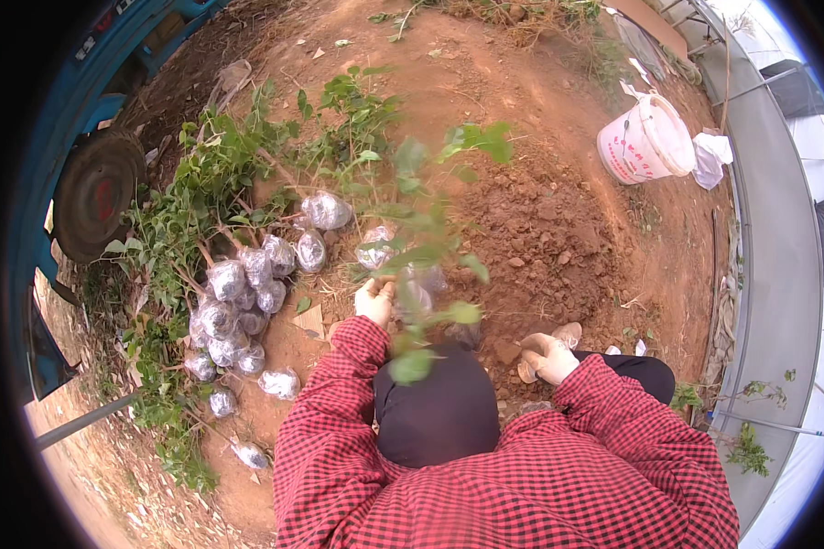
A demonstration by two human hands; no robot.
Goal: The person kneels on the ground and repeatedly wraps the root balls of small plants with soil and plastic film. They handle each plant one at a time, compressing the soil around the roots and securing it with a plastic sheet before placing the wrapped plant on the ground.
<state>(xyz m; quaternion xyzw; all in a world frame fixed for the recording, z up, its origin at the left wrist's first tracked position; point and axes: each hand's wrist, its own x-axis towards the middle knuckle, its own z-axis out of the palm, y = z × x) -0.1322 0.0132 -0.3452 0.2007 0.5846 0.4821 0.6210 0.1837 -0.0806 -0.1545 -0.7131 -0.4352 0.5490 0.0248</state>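
My left hand (375, 302), pale and apparently gloved, is held low with its fingers bent, just left of some crumpled clear plastic film (417, 295). Whether it grips the film or a stem is hidden. A blurred leafy cutting (422, 257) rises in front of the film and partly covers it. My right hand (548, 358) is over the near edge of the loose red-brown soil (542, 240), with curled fingers beside a small brown lump (526, 372); a hold on it is unclear. Left of me lies a pile of leafy saplings (206, 171), their root balls (226, 280) wrapped in shiny film.
A white plastic bucket (642, 141) bearing red writing stands at the upper right beside a white bag (711, 159). A blue vehicle with a wheel (99, 195) borders the left. Greenhouse-like grey sheeting (776, 274) runs along the right. Cardboard scraps (310, 321) lie near my left arm.
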